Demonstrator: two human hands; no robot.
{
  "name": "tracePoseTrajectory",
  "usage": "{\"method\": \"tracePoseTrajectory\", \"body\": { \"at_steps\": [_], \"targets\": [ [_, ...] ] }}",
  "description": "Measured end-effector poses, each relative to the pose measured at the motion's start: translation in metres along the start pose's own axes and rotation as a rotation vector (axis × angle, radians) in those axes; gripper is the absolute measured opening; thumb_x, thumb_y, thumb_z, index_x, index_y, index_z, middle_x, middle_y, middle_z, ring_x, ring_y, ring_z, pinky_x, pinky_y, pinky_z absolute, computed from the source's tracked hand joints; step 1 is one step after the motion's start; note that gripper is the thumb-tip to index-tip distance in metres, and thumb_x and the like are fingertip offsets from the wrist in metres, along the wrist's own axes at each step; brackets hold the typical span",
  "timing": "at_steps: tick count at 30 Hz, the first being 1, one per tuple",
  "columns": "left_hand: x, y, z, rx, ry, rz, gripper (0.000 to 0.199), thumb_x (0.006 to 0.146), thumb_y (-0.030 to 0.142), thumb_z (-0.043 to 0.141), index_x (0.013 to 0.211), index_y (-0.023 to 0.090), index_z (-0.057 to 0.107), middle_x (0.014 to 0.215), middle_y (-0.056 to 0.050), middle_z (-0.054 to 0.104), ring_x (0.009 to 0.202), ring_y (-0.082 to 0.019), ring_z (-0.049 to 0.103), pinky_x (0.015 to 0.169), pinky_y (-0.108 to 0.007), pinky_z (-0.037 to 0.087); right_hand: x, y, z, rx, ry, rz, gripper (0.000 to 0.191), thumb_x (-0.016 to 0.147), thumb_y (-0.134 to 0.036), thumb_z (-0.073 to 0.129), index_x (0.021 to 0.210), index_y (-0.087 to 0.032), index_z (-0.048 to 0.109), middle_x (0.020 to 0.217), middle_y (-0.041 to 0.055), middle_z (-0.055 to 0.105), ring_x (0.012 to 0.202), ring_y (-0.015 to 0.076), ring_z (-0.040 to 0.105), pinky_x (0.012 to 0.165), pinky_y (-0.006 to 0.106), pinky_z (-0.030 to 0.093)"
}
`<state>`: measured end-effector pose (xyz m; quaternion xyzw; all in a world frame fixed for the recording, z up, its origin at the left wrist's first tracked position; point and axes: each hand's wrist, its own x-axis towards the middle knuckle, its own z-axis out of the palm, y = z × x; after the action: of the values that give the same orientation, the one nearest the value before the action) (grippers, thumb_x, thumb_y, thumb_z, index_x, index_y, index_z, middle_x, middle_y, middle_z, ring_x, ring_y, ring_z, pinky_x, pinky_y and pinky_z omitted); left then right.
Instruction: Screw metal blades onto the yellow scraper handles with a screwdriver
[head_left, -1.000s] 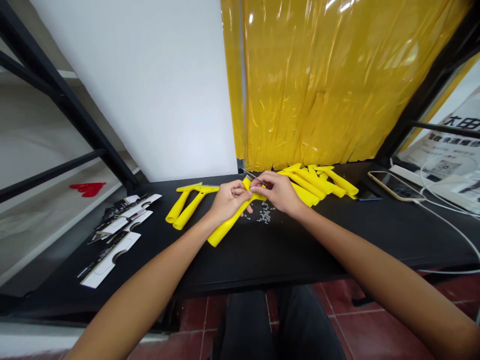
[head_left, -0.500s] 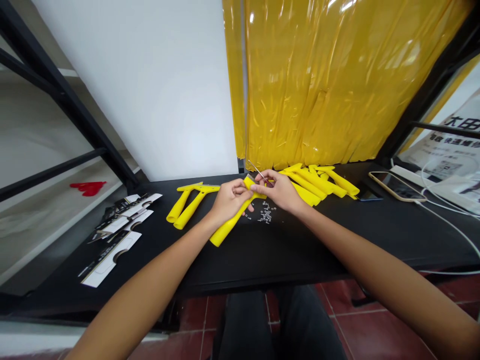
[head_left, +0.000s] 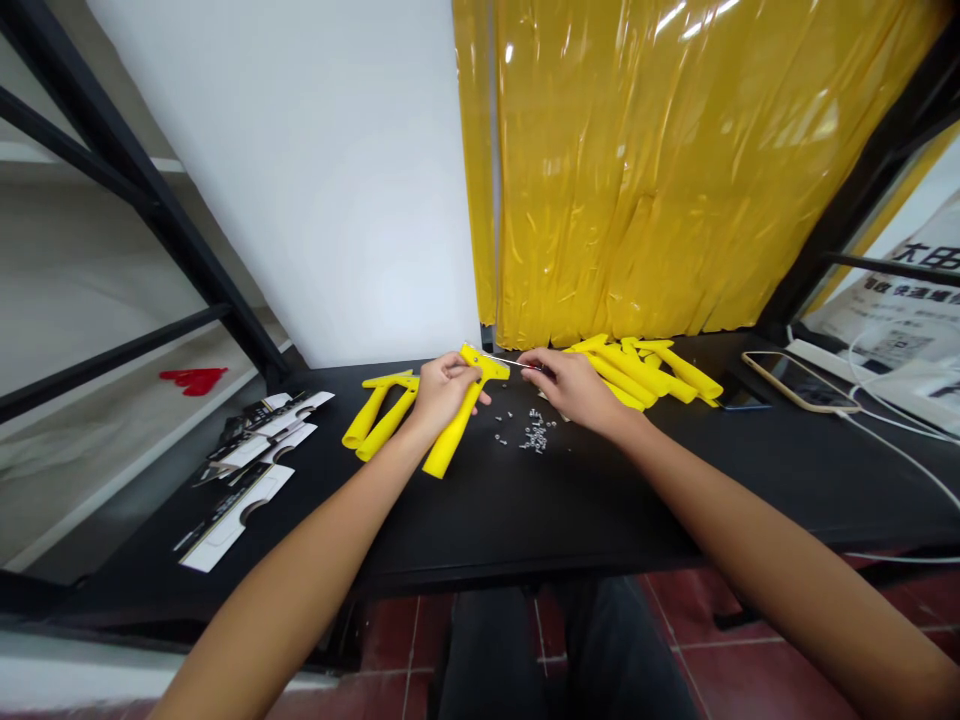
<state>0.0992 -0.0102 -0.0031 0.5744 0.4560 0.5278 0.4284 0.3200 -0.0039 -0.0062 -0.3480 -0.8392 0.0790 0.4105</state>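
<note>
My left hand [head_left: 444,392] is closed around a yellow T-shaped scraper handle [head_left: 453,436], its tube slanting down toward me and its wide head up. A dark screw spot shows on that head. In my right hand [head_left: 564,384] is a screwdriver; its thin metal shaft [head_left: 504,360] points left, with the tip at the scraper's head. My right fingers hide the screwdriver's grip. Below the hands lies a scattered pile of small silver screws [head_left: 535,436] on the black table [head_left: 600,510].
Two yellow scrapers [head_left: 384,428] lie to the left, and a heap of yellow handles [head_left: 645,374] lies to the right. Printed cards [head_left: 238,518] are stacked at far left. Phones [head_left: 795,380] and white cables sit at right. Yellow plastic curtain [head_left: 630,180] hangs behind.
The scraper has turned so its head faces up and its flat side shows. The screwdriver has swung from steeply slanted to nearly level, its tip now at the head.
</note>
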Motion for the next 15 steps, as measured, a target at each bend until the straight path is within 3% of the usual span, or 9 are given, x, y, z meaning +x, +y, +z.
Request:
{"method": "tracePoseTrajectory", "body": {
  "at_steps": [15],
  "targets": [
    [-0.0018, -0.0041, 0.0017, 0.029, -0.005, 0.037, 0.016, 0.076, 0.027, 0.072, 0.08, 0.017, 0.059, 0.063, -0.003, 0.068, 0.05, -0.021, 0.07, 0.038, -0.026, 0.05, -0.0004, 0.0056, 0.003, -0.035, -0.013, -0.021, 0.014, 0.098, -0.024, 0.054, 0.103, -0.02, 0.067, 0.095, 0.0067, 0.074, 0.084, 0.0205, 0.069, 0.077, 0.033, 0.051]
  ]
}}
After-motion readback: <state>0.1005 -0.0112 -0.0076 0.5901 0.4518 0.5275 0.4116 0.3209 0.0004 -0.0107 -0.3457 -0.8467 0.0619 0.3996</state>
